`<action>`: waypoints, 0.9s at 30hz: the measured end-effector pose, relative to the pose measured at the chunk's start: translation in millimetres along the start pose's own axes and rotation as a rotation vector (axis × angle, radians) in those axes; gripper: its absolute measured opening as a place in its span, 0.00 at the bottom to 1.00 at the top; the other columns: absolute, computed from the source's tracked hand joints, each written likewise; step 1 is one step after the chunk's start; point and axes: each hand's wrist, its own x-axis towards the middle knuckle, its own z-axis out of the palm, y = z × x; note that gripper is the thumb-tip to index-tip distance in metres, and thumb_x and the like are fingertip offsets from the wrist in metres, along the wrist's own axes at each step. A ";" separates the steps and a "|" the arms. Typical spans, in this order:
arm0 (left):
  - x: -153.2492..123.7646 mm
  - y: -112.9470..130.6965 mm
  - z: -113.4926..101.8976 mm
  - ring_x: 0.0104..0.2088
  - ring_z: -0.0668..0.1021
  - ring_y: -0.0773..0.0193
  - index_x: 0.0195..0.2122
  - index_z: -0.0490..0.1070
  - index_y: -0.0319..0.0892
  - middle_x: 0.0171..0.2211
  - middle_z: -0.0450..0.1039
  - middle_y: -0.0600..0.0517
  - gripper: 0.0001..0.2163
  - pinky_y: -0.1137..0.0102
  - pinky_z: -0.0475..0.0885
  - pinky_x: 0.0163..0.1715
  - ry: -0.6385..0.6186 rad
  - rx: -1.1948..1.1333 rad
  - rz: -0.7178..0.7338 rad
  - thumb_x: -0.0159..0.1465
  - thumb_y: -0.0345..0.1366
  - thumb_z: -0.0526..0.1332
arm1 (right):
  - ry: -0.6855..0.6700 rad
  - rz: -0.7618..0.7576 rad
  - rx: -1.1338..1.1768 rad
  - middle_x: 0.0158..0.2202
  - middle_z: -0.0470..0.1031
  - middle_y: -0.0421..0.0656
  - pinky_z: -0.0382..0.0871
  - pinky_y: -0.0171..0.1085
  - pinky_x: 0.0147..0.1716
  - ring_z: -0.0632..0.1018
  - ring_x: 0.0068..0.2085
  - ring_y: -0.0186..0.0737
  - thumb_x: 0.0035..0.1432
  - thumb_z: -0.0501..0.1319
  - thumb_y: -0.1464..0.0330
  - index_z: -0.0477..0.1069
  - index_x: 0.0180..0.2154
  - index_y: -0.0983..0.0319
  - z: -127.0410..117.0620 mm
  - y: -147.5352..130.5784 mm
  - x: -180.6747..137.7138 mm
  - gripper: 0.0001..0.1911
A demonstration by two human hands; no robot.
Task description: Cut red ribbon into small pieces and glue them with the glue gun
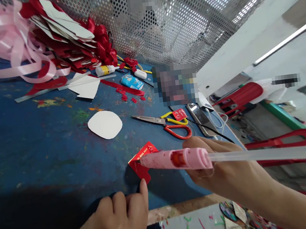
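My right hand point(217, 166) is closed round a pink hot glue gun point(162, 160), with a long clear glue stick point(258, 156) coming out of its rear. The gun's nozzle meets a small shiny red card piece point(142, 173) with gold lettering, lying on the blue table point(62, 151). My left hand point(123, 211) has its fingers curled, and one fingertip presses the near edge of this card piece. Beyond the card piece lies a rounded white paper cutout point(105, 124). Scissors point(161, 121) with yellow and orange handles rest to the right of that cutout.
Pink ribbon point(7, 43) and stacked red and white cutouts point(61, 29) fill the back left. A small glue bottle point(105, 70), a blue packet point(132, 82) and red scraps point(122, 94) lie nearby. A phone point(201, 119) with cables sits at right. Perforated metal point(180, 22) stands behind.
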 end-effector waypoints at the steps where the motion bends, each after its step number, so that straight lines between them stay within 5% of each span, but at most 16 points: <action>1: -0.7 0.3 0.1 0.14 0.67 0.71 0.43 0.73 0.36 0.18 0.65 0.58 0.12 0.72 0.53 0.12 -0.006 -0.002 0.003 0.59 0.32 0.58 | 0.003 0.000 0.003 0.19 0.64 0.38 0.59 0.32 0.16 0.66 0.18 0.31 0.53 0.46 0.79 0.60 0.19 0.61 -0.7 -0.5 0.7 0.15; 27: -0.9 1.1 2.0 0.15 0.66 0.72 0.44 0.70 0.34 0.19 0.63 0.58 0.19 0.71 0.51 0.13 -0.010 0.010 0.053 0.63 0.45 0.53 | -0.019 -0.008 0.038 0.18 0.56 0.35 0.52 0.31 0.14 0.59 0.16 0.28 0.54 0.44 0.80 0.55 0.18 0.60 -7.0 0.4 -5.4 0.16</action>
